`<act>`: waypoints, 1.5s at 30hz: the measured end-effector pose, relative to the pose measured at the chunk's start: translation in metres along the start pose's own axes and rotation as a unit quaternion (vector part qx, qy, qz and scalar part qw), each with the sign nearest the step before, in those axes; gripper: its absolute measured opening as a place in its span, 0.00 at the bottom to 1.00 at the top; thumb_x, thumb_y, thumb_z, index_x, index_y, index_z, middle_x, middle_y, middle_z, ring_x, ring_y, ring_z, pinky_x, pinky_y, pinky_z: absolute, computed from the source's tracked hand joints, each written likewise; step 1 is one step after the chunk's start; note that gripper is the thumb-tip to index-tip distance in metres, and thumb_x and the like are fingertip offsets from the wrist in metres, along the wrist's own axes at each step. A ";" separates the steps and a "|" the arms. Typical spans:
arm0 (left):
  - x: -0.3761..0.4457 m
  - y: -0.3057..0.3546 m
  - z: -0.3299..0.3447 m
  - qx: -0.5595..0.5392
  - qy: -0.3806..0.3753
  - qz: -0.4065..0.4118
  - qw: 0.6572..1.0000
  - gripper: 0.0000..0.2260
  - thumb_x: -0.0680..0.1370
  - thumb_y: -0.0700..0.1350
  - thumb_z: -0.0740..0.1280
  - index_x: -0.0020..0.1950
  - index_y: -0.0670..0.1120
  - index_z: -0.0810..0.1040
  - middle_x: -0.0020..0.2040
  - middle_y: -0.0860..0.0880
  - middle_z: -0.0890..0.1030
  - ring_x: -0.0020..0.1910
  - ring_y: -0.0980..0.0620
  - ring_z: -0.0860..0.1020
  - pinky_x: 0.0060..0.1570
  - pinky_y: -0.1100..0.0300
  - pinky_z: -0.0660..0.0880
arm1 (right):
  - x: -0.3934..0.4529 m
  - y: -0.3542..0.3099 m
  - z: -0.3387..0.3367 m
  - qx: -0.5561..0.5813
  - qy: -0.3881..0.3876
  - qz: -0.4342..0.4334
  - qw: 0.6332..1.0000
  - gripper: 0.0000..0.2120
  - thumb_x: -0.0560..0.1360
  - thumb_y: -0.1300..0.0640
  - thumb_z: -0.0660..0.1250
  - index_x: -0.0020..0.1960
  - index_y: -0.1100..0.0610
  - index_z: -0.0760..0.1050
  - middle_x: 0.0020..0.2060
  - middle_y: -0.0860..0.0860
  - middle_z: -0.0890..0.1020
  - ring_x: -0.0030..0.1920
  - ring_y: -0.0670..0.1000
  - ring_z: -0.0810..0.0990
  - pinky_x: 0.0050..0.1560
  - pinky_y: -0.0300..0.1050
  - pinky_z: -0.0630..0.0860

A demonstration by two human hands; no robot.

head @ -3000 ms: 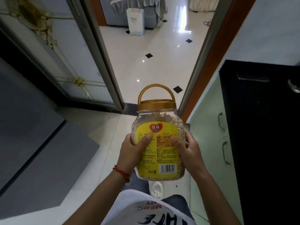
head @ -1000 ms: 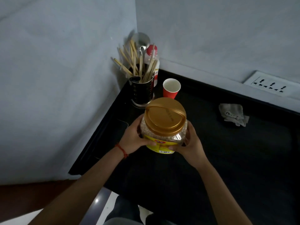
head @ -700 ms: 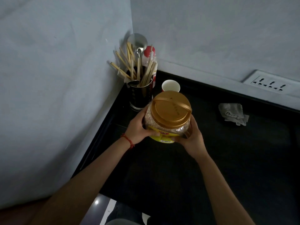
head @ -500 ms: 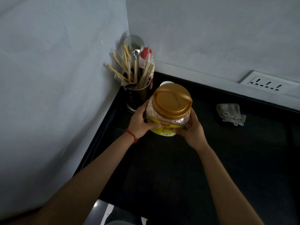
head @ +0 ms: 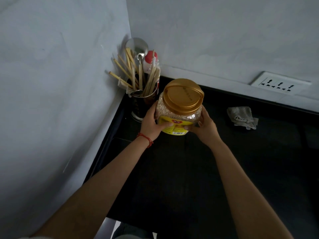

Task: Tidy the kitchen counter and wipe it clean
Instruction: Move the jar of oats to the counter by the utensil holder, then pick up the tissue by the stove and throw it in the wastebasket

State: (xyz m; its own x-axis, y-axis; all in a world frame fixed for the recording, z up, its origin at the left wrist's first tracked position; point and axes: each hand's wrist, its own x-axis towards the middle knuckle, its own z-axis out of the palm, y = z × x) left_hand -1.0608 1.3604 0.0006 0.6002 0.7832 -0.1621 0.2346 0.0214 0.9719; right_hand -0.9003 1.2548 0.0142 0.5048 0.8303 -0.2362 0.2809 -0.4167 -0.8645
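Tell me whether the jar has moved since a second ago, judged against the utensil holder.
Yes. The jar has gone back toward the corner: it now sits close beside the utensil holder and hides the red cup it was short of earlier.

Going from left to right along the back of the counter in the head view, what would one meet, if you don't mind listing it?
Utensil holder → gold-lidded jar → grey cloth → wall socket.
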 end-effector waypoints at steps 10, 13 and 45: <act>-0.046 -0.011 0.013 0.027 0.087 -0.087 0.992 0.24 0.74 0.43 0.68 0.68 0.44 0.66 0.66 0.44 0.73 0.63 0.48 0.74 0.56 0.60 0.71 | -0.070 0.014 0.011 0.052 0.116 0.110 0.986 0.24 0.74 0.53 0.66 0.69 0.52 0.66 0.65 0.48 0.74 0.63 0.46 0.73 0.62 0.42 0.70; -0.080 -0.019 0.033 0.046 0.016 -0.112 0.992 0.23 0.75 0.42 0.67 0.69 0.46 0.66 0.64 0.46 0.75 0.61 0.50 0.75 0.56 0.62 0.71 | -0.112 0.029 0.010 0.089 0.164 0.148 0.971 0.22 0.75 0.54 0.65 0.68 0.51 0.67 0.64 0.48 0.75 0.60 0.44 0.74 0.62 0.43 0.71; -0.466 -0.085 0.369 0.324 -0.529 -0.127 0.773 0.09 0.76 0.38 0.62 0.37 0.47 0.74 0.34 0.49 0.78 0.33 0.53 0.75 0.34 0.62 0.69 | -0.756 0.295 0.083 0.405 0.579 0.469 0.529 0.13 0.76 0.60 0.63 0.59 0.61 0.74 0.50 0.59 0.81 0.45 0.56 0.81 0.49 0.49 0.74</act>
State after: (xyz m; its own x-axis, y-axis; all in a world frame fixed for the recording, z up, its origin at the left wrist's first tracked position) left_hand -1.0782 0.7642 -0.0699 0.6811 -0.1505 -0.7166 0.5758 -0.4945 0.6511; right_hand -1.2667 0.5351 -0.0987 0.4047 -0.5812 -0.7060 -0.7430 0.2411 -0.6244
